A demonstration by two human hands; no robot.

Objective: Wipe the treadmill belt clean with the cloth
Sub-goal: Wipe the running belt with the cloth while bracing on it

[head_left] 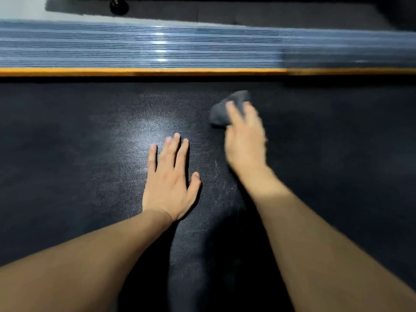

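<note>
The black textured treadmill belt [78, 154] fills most of the view. My left hand [168, 181] rests flat on it with straight fingers, near the middle. A little to the right and farther away, my right hand [245, 140] is on top of a bunched dark grey cloth [221, 113] lying on the belt, fingers over it. The right hand and cloth are blurred. A pale sheen shows on the belt beyond my left hand.
Beyond the belt runs an orange strip [135, 71], then a ribbed blue-grey side rail [135, 46]. Past it lies a dark floor mat [247, 14] with a black rounded object [118, 5] at the top left.
</note>
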